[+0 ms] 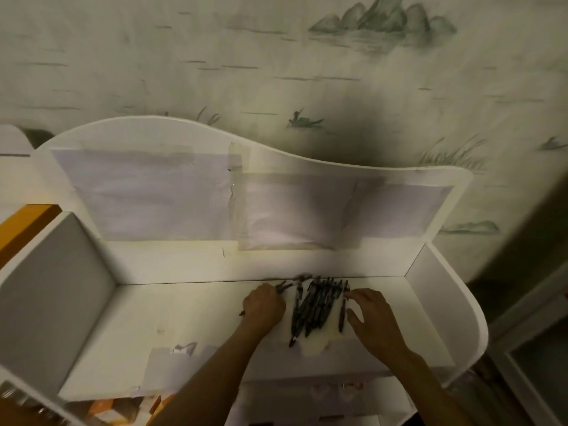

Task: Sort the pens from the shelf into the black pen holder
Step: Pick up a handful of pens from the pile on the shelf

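From the head camera, looking down, a white shelf with raised side walls and a wavy back panel stands against a wall papered with a pale landscape of hills and reeds. A heap of dark pens lies on the shelf floor right of centre, close to the back panel, most of them lined up roughly front to back.

The left hand sits at the left edge of the heap with its fingers curled. A dark tip shows past its knuckles and another pokes out at its near side, so it seems to be gripping one or two pens, though the blur makes the count unsure. The right hand lies at the right edge of the heap, its fingers spread and fairly straight, its fingertips touching the outermost pen; it grips nothing.

The black pen holder is not in view.

The step in hand looks like gathering: both hands bracket the heap, as if to rake the pens together before lifting them. The task seems barely begun, since nearly all the pens lie on the shelf. The next move calls for closing the fingers round a bundle, keeping the pens parallel so none slip out, then carrying them to the holder, wherever it stands.

Sheets of plain paper are taped over the back panel; no writing, brand or label can be read anywhere.
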Motion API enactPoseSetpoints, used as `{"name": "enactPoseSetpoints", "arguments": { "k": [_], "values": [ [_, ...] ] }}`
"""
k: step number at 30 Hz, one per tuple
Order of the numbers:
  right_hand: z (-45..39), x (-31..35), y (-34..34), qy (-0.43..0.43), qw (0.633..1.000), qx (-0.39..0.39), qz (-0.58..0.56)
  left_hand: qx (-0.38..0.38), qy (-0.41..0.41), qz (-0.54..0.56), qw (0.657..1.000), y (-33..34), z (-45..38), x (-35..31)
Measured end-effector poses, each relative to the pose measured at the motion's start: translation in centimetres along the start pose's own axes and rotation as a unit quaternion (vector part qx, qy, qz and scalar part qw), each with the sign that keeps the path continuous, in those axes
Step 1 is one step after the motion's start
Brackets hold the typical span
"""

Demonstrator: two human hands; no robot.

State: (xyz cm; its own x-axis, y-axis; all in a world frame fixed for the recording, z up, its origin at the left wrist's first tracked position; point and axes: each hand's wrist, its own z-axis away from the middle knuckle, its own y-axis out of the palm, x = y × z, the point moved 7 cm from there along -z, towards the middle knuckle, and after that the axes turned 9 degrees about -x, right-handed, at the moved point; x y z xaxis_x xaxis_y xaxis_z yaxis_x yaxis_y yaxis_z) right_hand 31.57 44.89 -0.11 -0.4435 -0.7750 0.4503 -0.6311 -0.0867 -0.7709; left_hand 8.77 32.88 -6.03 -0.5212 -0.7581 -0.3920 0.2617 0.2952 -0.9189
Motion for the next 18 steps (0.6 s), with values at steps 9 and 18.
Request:
{"name": "enactPoseSetpoints", "arguments": {
  "k": [9,18],
  "values": [
    [-0.2,0.7,0.4,-0.005,1.000,0.000,-0.009,-0.066,-0.095,0.329,0.937,-1.0,-0.3,3.4],
    [0.0,1.0,0.7,0.000,1.000,0.024,-0.004,-0.104,-0.106,0.486,0.861,-3.8,-2.1,2.8]
  ]
}}
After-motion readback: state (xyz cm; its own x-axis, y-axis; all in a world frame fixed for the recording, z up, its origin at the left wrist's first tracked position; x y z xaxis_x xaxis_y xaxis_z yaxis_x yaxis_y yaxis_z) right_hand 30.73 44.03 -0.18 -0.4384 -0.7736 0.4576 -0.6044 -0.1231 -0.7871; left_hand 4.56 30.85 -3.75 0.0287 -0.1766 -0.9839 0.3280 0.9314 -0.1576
